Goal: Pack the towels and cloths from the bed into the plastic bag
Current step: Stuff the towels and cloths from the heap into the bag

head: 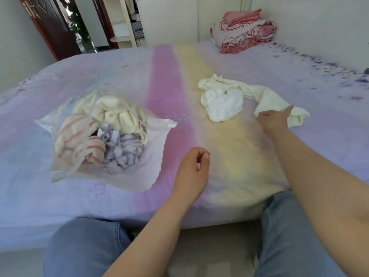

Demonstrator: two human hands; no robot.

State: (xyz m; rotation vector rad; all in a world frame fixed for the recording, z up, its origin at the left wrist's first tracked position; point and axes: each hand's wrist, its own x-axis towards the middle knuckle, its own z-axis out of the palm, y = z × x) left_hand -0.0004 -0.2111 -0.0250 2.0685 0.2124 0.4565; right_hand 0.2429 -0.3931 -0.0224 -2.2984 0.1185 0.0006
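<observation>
Both forearms bare, reaching forward from the lower edge of the view. Left hand (192,170) held nearer the body, hovering low, fingers loosely curled inward toward the palm, thumb side up, nothing in its grasp. Left forearm running diagonally from lower left up to the wrist. Right arm stretched farther out, elbow nearly straight, forearm crossing from the lower right corner. Right hand (274,120) turned palm down, thumb raised and spread away from the fingers, fingers (263,116) bent slightly downward, spread rather than closed. Knees in blue jeans visible below, one under each arm.
</observation>
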